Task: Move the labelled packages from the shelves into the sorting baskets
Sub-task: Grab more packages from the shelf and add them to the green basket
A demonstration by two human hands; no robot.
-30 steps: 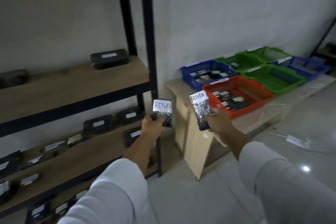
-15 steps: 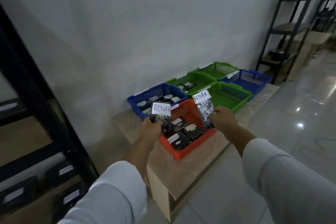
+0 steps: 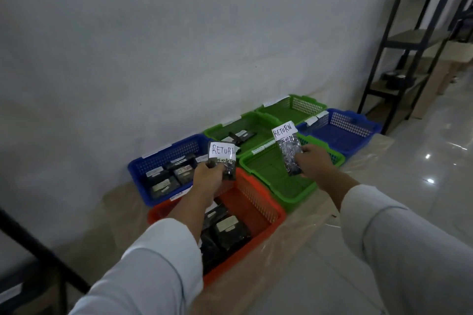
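Now both hands are raised over a cluster of perforated plastic sorting baskets set on a low table covered in clear plastic sheet (image 3: 294, 235), against a pale wall. At about ten o'clock of the frame's centre, the left hand (image 3: 208, 176) curls its fingers around a small dark plastic package with a white label reading "RETURN" (image 3: 223, 158), held upright above the far end of the orange-red basket (image 3: 258, 202). At about two o'clock, the right hand (image 3: 313, 162) pinches a second crinkled dark package with a white "RETURN" label (image 3: 288, 151), tilted slightly, over the near green basket (image 3: 271, 174). Both arms wear loose white sleeves.

Dark labelled packages already lie in the orange-red basket at six o'clock of the cluster. More of them fill the blue basket at nine o'clock (image 3: 163, 158). A middle green basket (image 3: 225, 128) at twelve o'clock holds a few dark items. Behind it, at one o'clock, stands another green basket (image 3: 304, 105), and at three o'clock a second blue basket (image 3: 345, 125). White paper tags sit on several basket rims; their writing is too small to read.

At the far right, a black metal shelving rack with wooden boards (image 3: 399, 41) stands on a glossy tiled floor. Another black rack leg crosses the lower left corner.
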